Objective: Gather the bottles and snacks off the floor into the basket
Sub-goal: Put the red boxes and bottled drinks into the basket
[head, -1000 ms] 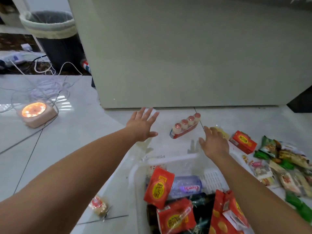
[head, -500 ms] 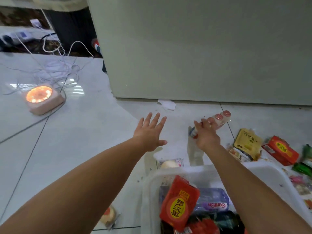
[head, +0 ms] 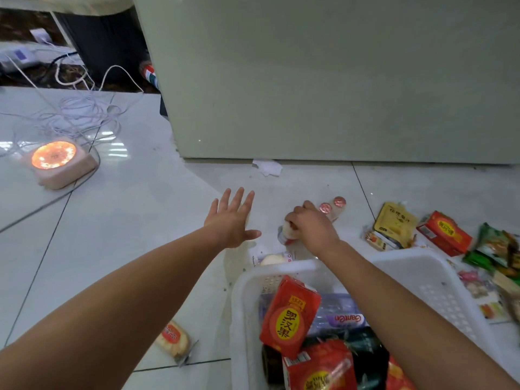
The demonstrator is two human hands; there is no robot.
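From the head camera, the right hand [head: 311, 228] had curled over the pack of small bottles [head: 332, 209] on the glossy tiled floor [head: 135, 220], gripping it beyond the white plastic basket [head: 439, 280]. The left hand [head: 230, 220] hovered flat, fingers spread, holding nothing. Crinkly snack packets [head: 395, 223] lay scattered right of the bottles; red cartons [head: 289, 319] filled the basket. A glowing pink device [head: 56, 161] sat among tangled cables [head: 81, 114].
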